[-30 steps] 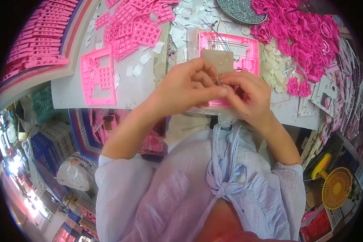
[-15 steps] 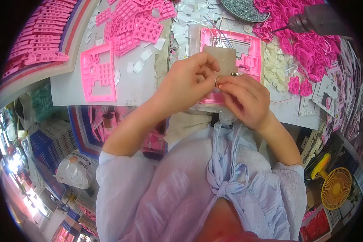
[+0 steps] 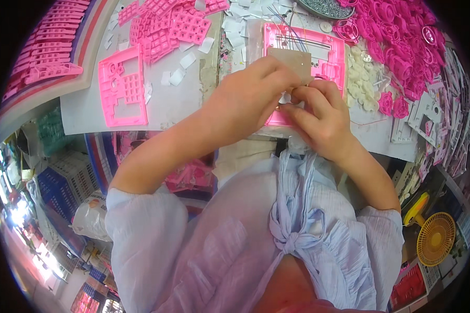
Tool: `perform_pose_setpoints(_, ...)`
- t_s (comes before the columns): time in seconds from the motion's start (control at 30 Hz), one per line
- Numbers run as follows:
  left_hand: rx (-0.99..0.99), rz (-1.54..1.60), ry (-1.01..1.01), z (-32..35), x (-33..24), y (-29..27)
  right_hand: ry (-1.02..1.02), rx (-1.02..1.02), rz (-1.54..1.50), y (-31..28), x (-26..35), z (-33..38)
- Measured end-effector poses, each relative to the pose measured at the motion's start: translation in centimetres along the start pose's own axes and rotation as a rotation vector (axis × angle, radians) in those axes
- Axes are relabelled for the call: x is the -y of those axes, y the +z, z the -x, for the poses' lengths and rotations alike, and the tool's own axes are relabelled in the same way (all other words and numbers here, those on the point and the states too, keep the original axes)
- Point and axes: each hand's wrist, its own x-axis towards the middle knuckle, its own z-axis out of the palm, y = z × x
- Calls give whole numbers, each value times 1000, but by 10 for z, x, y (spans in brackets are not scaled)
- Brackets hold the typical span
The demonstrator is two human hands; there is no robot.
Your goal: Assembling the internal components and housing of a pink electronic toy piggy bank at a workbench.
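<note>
My left hand [image 3: 253,96] and my right hand [image 3: 322,112] meet over the near half of a pink plastic casing [image 3: 340,62]. Both have their fingers bent and pinched together at the tips. Between them shows a small white bit [image 3: 284,97], too small to make out. The fingers hide what each hand grips. Under the fingertips lies a flat brown board [image 3: 297,62], resting across the casing. Thin dark and coloured wires [image 3: 292,31] rise from the casing's far side. My hands cover most of the casing's near left part.
To the left lie a pink frame [image 3: 103,94], a heap of pink keypads [image 3: 190,26] and scattered white paper squares [image 3: 187,60]. At right are cream plastic parts [image 3: 360,73], magenta pieces [image 3: 397,47] and a dish of screws [image 3: 326,8]. A yellow fan [image 3: 436,239] stands lower right.
Both hands have shifted slightly right, and my left fingers now reach over my right fingertips. A white bit shows between them. The whole view has shifted a little.
</note>
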Motion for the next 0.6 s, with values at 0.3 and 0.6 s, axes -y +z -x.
perform_pose_setpoints(0.3,-25,-72,27,5,-4,4,19,78,-2,-1,1,-3)
perform_pose_setpoints(0.6,-296,-303,-80,47,-4,-10,121,259,-106,-28,3,-5)
